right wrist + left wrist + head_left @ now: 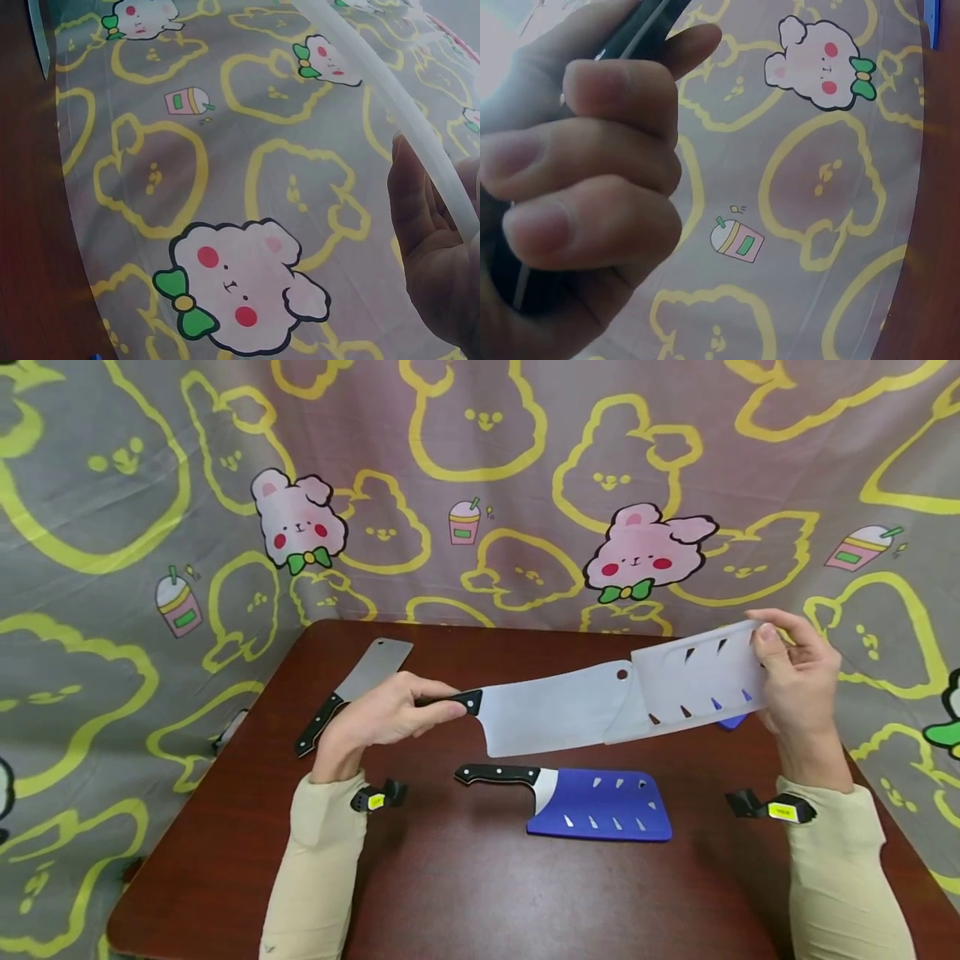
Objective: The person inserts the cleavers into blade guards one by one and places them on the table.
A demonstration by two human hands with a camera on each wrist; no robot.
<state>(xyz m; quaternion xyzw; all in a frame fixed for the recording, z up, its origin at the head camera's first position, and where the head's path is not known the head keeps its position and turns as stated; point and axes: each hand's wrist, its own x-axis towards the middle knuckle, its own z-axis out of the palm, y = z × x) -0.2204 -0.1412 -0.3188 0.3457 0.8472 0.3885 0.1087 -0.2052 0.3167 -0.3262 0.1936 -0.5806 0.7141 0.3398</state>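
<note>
My left hand (393, 706) grips the black riveted handle (649, 30) of a cleaver (551, 710), held raised over the table with its broad blade pointing right. My right hand (802, 685) pinches the far end of a translucent white blade guard (697, 677) with small triangular slots, thumb in front and fingers behind. The guard's mouth overlaps the blade's end just past the hanging hole. Only the guard's pale edge (409, 112) shows in the right wrist view. Below them on the table lies a second cleaver in a blue blade guard (600, 810), its black handle to the left.
A third, bare cleaver (378, 664) rests at the table's back left, handle toward the front. Part of a blue thing (731, 723) shows behind the white guard. Patterned cloth (525, 527) hangs along the back and sides of the brown table (480, 893).
</note>
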